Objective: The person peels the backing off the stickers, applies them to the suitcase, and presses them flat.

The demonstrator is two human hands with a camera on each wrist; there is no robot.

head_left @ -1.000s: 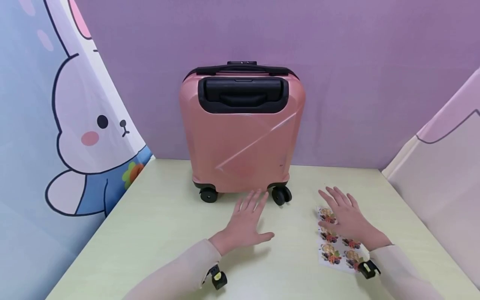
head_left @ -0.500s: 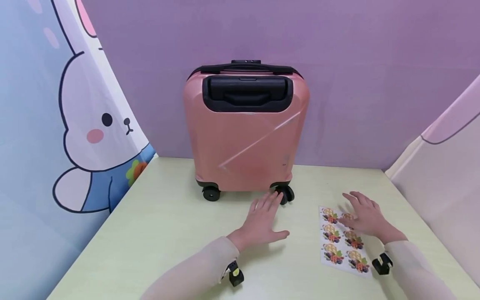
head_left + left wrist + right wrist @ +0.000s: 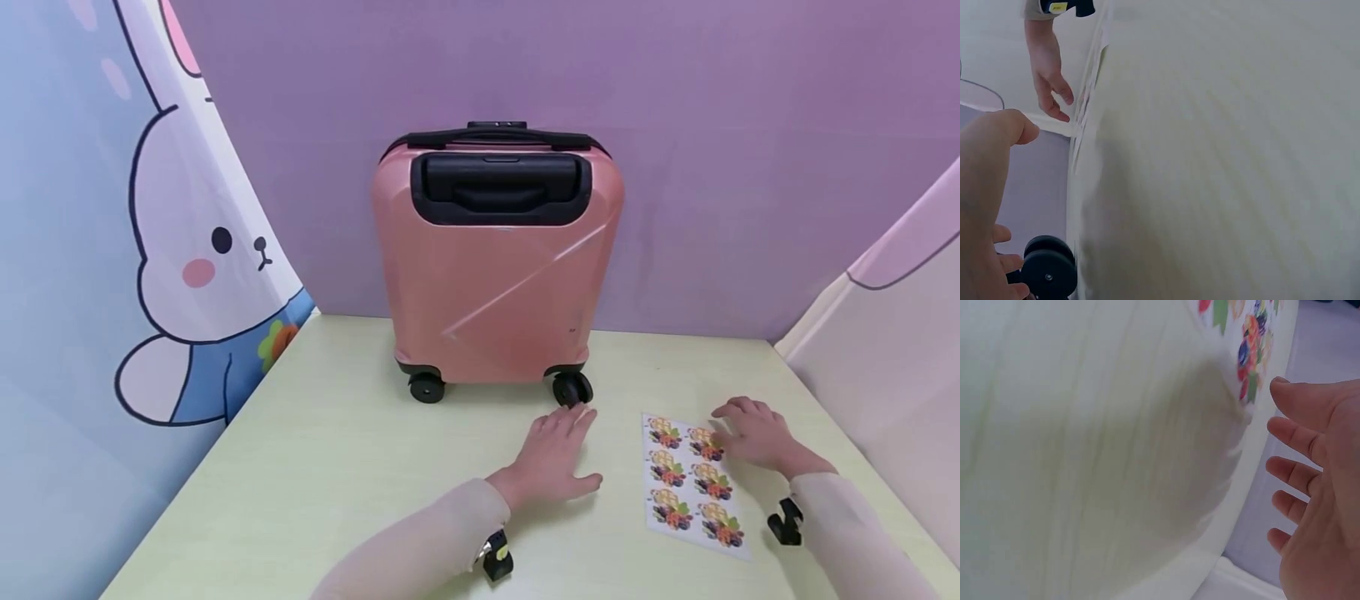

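A white sticker sheet (image 3: 693, 483) printed with several fruit pictures lies flat on the table, right of centre in the head view. My right hand (image 3: 759, 435) hovers by its upper right edge, fingers loosely bent and thumb toward the sheet. In the right wrist view, nothing sits between the fingers of that right hand (image 3: 1319, 469). My left hand (image 3: 551, 458) is left of the sheet, fingers spread and pointing at the suitcase. A pink suitcase (image 3: 498, 292) with a black handle stands upright at the back. Its right front wheel (image 3: 572, 388) is just beyond my left fingertips.
The pale table (image 3: 300, 467) meets a purple backdrop (image 3: 712, 167) behind the suitcase. A cloth with a cartoon rabbit (image 3: 198, 250) hangs on the left, and a pale cloth (image 3: 885, 375) borders the right side. Black cameras (image 3: 498, 560) are strapped to both wrists.
My right hand has moved right from above the sticker sheet to its edge, uncovering the printed pictures. My left hand has shifted right, toward the sheet. The view has swung slightly left.
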